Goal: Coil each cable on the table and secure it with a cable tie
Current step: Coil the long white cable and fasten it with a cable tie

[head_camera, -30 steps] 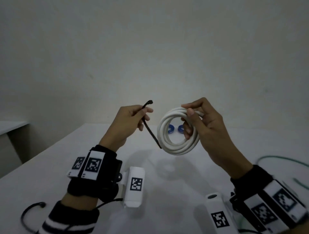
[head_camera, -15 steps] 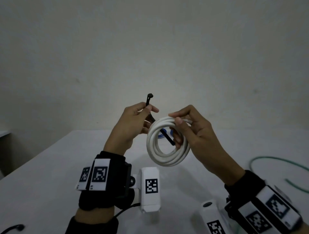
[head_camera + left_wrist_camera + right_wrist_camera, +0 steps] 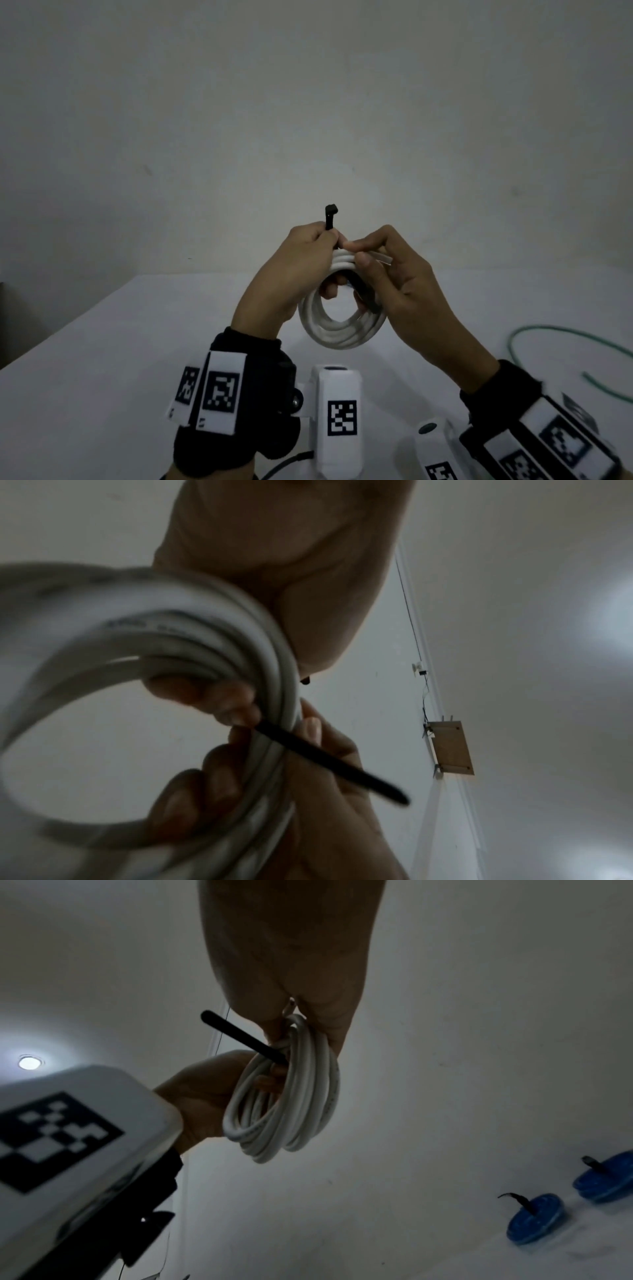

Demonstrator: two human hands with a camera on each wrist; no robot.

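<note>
A coiled white cable (image 3: 337,330) (image 3: 219,647) (image 3: 291,1096) hangs in the air above the white table (image 3: 102,342). My right hand (image 3: 373,260) pinches the top of the coil. A black cable tie (image 3: 330,216) (image 3: 329,761) (image 3: 240,1037) passes through the coil's middle. My left hand (image 3: 322,246) grips the tie near its head, which sticks up above the fingers; the tail points out behind the coil toward my right palm. Both hands meet at the top of the coil.
A loose green cable (image 3: 565,342) lies on the table at the right. Two blue coils (image 3: 536,1221) (image 3: 606,1177) with black ties rest on the table farther back. A plain wall stands behind the table.
My left hand moved right and threaded the black tie through the coil. Both hands came together at the coil's top and rose slightly.
</note>
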